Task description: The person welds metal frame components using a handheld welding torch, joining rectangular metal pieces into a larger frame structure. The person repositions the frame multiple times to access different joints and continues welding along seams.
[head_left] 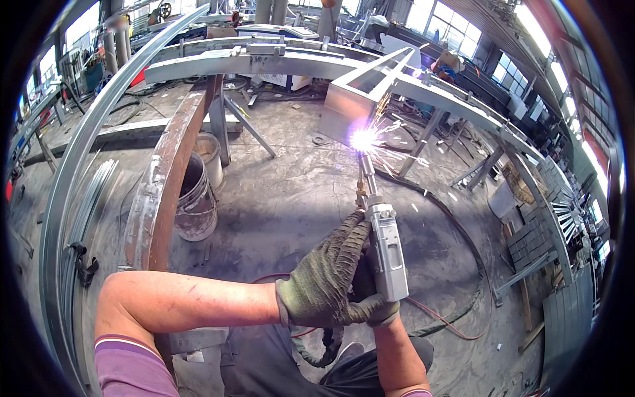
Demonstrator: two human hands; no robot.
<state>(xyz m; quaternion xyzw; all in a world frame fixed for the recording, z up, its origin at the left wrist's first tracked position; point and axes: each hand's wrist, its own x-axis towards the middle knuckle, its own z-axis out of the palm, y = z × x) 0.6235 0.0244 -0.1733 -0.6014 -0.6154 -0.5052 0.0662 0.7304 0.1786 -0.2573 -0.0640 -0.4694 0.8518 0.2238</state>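
Note:
A silver handheld welding gun [390, 255] points away from me, its nozzle reaching the lower edge of a square metal tube frame [345, 109]. At the tip burns a bright violet-white glare [364, 140], and sparks fly off to the right. My left hand [325, 270], in a dark green-grey work glove, crosses in from the left and grips the gun's side, with fingers along its front part. Gloved too, my right hand [382, 311] holds the gun from below at its rear; the gun and my left hand hide most of its fingers.
A long metal beam [297, 65] on stands runs behind the frame. Left, a rusty beam [155, 192] passes beside two buckets [196, 205], with long metal profiles [83, 152] beyond. A thick dark hose [473, 245] curves over the floor. Stacked metal pieces [532, 245] lie right.

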